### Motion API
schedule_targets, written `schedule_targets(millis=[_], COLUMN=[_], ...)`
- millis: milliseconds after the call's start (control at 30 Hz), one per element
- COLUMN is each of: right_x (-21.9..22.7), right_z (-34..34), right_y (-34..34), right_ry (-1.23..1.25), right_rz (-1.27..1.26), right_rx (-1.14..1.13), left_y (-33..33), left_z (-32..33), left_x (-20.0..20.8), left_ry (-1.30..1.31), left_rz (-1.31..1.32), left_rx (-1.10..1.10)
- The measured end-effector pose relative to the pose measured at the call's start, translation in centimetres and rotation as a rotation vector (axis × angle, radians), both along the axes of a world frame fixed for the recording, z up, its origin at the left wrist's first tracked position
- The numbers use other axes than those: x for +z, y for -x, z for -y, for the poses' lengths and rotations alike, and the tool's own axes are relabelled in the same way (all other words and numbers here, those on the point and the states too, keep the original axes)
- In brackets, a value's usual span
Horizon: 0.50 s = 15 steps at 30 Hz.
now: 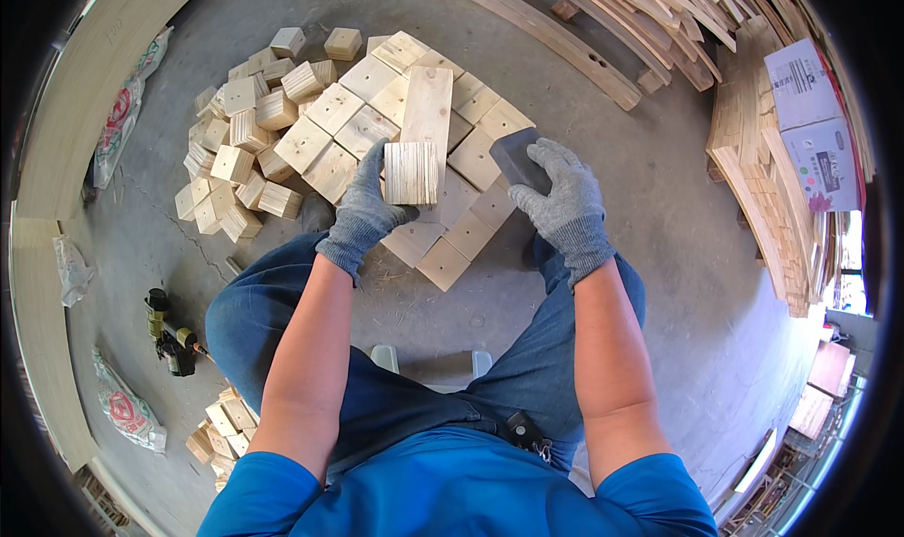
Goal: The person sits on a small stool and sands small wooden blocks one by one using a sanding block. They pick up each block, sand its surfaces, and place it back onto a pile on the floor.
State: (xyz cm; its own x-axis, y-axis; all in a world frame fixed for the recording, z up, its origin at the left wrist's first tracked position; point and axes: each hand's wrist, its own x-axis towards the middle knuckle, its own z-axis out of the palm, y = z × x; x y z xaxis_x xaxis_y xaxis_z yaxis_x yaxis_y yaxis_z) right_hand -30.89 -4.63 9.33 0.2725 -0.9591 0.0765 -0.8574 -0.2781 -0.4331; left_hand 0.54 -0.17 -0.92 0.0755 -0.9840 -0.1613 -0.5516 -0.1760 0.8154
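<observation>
My left hand [363,209], in a grey knit glove, grips the side of a wooden block [411,174] with a layered, striped face turned up. That block is at the near end of a short wooden plank [429,99]; I cannot tell whether it rests on it. The plank lies across a raised group of square wooden blocks [332,110] set side by side, many with a small hole on top. My right hand [567,200], gloved alike, is closed around a dark grey rectangular sanding block [519,160] at the right edge of this group.
Loose wooden blocks [250,127] are heaped left of the group, and more blocks [226,429] lie by my left hip. A black and olive power tool [168,334] and printed plastic bags [129,410] are on the left floor. Long boards [650,19] and a carton [815,132] stand right.
</observation>
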Motion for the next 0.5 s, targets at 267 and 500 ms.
schedule_targets(millis=[267, 500], right_x=[0.0, 0.0], right_z=[0.0, -0.1], right_y=[0.1, 0.4], right_ry=[0.021, 0.028], right_rz=[0.022, 0.022], right_rx=[0.005, -0.002], left_y=[-0.2, 0.6], left_z=[-0.4, -0.2], left_x=[2.6, 5.2], left_ry=[0.031, 0.054], left_rz=[0.034, 0.146], left_rx=[-0.056, -0.087])
